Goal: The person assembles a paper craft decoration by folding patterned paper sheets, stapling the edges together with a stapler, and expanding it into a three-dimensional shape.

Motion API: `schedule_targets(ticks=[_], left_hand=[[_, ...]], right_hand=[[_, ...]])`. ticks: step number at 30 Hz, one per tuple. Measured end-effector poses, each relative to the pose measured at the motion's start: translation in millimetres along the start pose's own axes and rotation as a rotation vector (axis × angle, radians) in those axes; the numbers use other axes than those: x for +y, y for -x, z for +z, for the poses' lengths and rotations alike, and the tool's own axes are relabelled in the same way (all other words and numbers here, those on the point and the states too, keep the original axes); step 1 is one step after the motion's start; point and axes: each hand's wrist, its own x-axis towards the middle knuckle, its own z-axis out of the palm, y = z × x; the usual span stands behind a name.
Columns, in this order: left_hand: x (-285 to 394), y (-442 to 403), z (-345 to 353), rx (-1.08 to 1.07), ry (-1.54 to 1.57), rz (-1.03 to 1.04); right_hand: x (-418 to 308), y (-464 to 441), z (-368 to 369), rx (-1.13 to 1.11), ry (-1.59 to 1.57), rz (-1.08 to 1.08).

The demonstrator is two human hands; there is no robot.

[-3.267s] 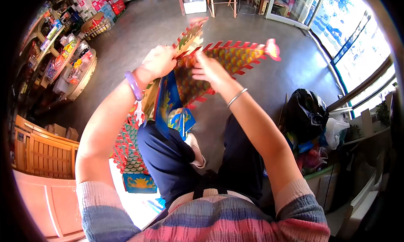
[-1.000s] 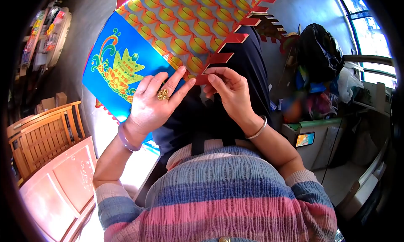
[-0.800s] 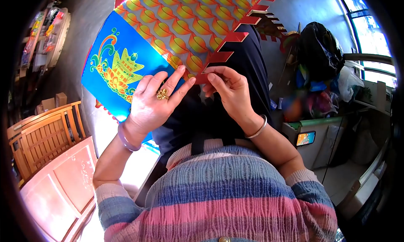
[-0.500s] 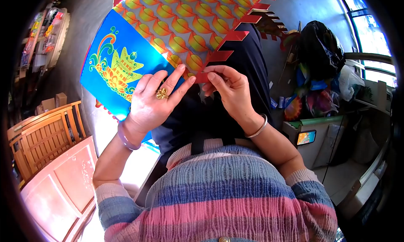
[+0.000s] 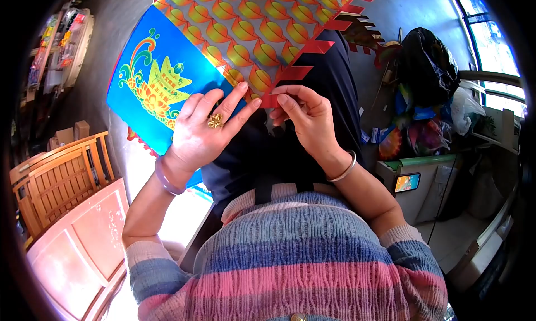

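Note:
A shiny folded paper piece lies over my lap, with a yellow and red ingot pattern on one face and a blue panel showing a lotus print on the other. Notched red tabs run along its right edge. My left hand, wearing a gold ring, rests on the near corner with its fingers stretched and spread; its thumb is hidden. Beside it, my right hand pinches the red tab at that corner between thumb and fingers.
To the left stand a slatted wooden chair and a pink panel. On the right are a black plastic bag, a white bag and a phone on a cabinet. More red notched paper hangs past my knee.
The patterned paper has shifted slightly to the right and tilted a little. Both hands stay at the same corner, the right still pinching the tab.

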Motion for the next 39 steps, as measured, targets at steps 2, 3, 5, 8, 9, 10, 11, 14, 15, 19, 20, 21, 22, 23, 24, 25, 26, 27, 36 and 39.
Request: schedule_targets(ticks=[2,3,5,8,9,10,11,14,15,19,20,21,22,23,24,25,26,27,36,39], left_hand=[[-1,0,0,0.007,-0.001,0.003],[-2,0,0,0.006,0.001,0.004],[-2,1,0,0.005,0.006,0.007],[0,0,2,0.011,0.074,-0.043],[2,-3,3,0.005,0.061,-0.043],[4,-2,3,-0.004,0.046,-0.046],[6,-2,4,-0.007,0.039,-0.044],[10,-1,5,-0.073,-0.004,-0.025],[11,-2,5,-0.099,-0.014,-0.009],[12,-4,10,-0.092,0.047,0.024],[12,-5,10,-0.101,0.048,0.021],[11,-4,11,-0.104,0.046,0.017],[11,-4,12,-0.108,0.044,0.011],[12,-5,13,-0.108,0.053,0.006],[12,-4,15,-0.109,0.065,0.004],[12,-3,16,-0.110,0.074,0.002],[11,-3,17,-0.109,0.082,0.001],[11,-4,16,-0.110,0.097,0.003],[14,-6,16,-0.166,0.121,0.008],[13,-6,16,-0.172,0.135,0.014]], right_hand=[[0,0,0,0.003,0.006,0.004],[0,0,0,0.003,0.013,0.008],[0,0,0,0.005,0.014,0.008],[1,-1,2,0.007,-0.002,0.006],[0,-1,1,0.014,0.002,0.009],[0,0,2,0.019,0.004,0.016],[0,0,3,0.027,-0.023,0.033],[1,0,1,0.019,-0.009,0.014],[-1,1,0,0.010,0.013,0.034],[-22,7,-11,-0.064,0.109,0.044],[-29,11,-19,-0.089,0.155,0.004],[-35,13,-29,-0.026,0.204,-0.071],[-41,16,-43,0.036,0.252,-0.143],[-48,16,-61,0.097,0.189,-0.161],[-49,14,-83,0.198,0.197,-0.170],[-37,8,-112,0.339,0.208,-0.172],[-19,2,-148,0.430,0.223,-0.168],[10,-5,-184,0.549,0.262,-0.120],[183,-8,-257,0.396,1.489,0.452],[193,-22,-251,0.375,1.610,0.456]])
